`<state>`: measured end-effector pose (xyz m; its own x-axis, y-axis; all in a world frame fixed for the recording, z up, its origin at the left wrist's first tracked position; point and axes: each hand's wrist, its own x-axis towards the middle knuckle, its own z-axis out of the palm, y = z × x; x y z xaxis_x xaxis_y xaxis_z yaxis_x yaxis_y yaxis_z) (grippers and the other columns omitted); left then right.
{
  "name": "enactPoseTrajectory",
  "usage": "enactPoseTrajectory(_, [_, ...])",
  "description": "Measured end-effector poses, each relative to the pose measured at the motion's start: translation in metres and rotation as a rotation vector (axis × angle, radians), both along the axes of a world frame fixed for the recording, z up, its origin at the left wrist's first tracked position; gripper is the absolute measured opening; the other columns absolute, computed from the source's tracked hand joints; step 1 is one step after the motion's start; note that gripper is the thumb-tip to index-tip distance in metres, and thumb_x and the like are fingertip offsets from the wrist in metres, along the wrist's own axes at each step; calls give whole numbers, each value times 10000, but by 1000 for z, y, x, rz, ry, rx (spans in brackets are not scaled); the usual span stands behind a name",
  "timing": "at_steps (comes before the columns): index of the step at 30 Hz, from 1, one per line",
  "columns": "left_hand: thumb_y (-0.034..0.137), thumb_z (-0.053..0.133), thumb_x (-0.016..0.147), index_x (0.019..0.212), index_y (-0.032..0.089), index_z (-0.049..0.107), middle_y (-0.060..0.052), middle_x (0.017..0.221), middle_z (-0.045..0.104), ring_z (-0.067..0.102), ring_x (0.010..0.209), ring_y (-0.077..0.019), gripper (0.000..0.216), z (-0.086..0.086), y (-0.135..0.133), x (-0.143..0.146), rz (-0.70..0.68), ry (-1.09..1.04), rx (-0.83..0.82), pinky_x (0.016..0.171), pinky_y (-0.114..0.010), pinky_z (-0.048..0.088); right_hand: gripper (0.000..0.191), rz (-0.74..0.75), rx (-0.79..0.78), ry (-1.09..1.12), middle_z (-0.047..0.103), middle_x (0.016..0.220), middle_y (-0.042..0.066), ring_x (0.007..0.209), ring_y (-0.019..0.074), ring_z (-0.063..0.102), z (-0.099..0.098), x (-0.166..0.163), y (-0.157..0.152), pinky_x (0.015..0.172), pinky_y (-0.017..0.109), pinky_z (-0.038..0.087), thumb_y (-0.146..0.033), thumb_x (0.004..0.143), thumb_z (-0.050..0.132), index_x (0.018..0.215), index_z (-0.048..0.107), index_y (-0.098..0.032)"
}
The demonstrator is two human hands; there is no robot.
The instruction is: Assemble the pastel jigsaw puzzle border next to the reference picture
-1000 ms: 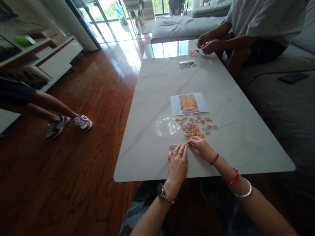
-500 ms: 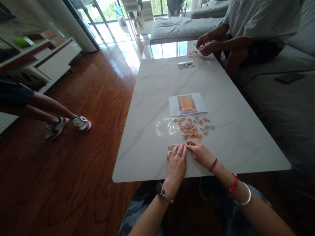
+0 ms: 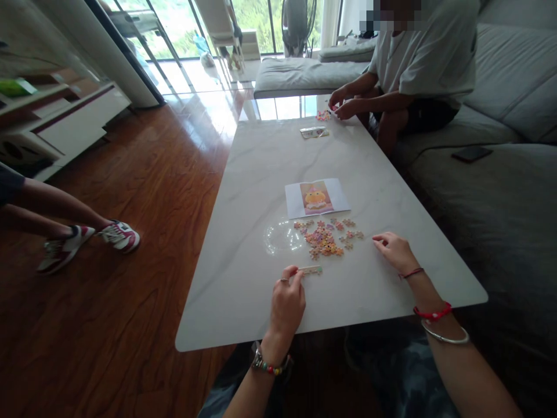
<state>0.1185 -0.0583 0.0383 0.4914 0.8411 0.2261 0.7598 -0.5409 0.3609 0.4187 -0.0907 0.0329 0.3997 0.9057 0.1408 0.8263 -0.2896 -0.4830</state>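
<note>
My left hand pinches the left end of a short strip of joined puzzle pieces, held low by the near edge of the table. The strip looks pale, with a greenish right end. Apart from it, off to the right, is my right hand, its fingers curled together; whether anything small is in them I cannot make out. Between and beyond the hands lies a heap of loose puzzle pieces, mostly orange and pink. Behind the heap rests a paper sheet with a printed picture of an orange figure.
A marble-look table carries everything. A small packet lies farther back. At the far end a seated person handles other pieces. A phone is on the sofa. Someone's legs stand at left.
My right hand has left the strip and moved right, beyond the loose pieces. My left hand has gone from lying over the strip to pinching its end. The view has shifted.
</note>
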Motion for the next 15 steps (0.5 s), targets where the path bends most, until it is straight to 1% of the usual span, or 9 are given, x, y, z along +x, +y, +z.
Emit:
enactPoseTrajectory(1, [97,401,794,1031,178,559,-84,1060,543,561,882,-164,296,2,1,-3,38,27,14,776,-303,449,184,40,-24,-12,616,823,61,640,146,558,-3,1,1,679,303,464,-241,741,497,821,635,-149])
enactPoseTrajectory(3, [128,412,803,1058,187,553,-81,1059,554,560,891,-181,298,5,1,-11,62,115,25,752,-320,456,208,120,-28,-39,598,885,66,710,155,563,-9,-2,5,724,300,457,-250,738,510,884,625,-157])
enactPoseTrajectory(5, [152,418,809,1084,195,546,-79,1087,562,542,954,-204,306,5,1,-17,50,200,30,749,-331,458,267,164,-19,-71,572,933,79,796,172,556,-13,-5,10,771,302,444,-253,733,524,969,601,-152])
enactPoseTrajectory(7, [151,419,809,1127,197,524,-75,1117,561,523,997,-209,338,3,1,-22,31,254,32,754,-328,459,319,167,-16,-85,550,949,87,833,179,546,-16,-6,16,792,301,436,-248,731,533,1029,572,-143])
enactPoseTrajectory(9, [138,421,804,1164,197,498,-70,1147,552,506,1025,-209,373,0,0,-24,21,283,39,764,-324,457,285,164,-27,-73,539,929,77,801,167,545,-18,-3,24,775,291,438,-239,734,534,1001,579,-153])
enactPoseTrajectory(12, [127,426,797,1180,201,488,-61,1171,542,491,1042,-210,395,-3,1,-23,20,298,46,783,-323,453,143,177,-54,-46,536,860,54,745,149,541,-18,2,33,733,274,439,-223,745,524,850,603,-166])
enactPoseTrajectory(15, [128,430,796,1172,206,497,-54,1162,548,492,1031,-206,390,-2,3,-23,22,290,40,786,-318,453,90,173,-71,-15,536,820,47,711,140,537,-16,2,34,702,267,438,-203,740,529,791,588,-159])
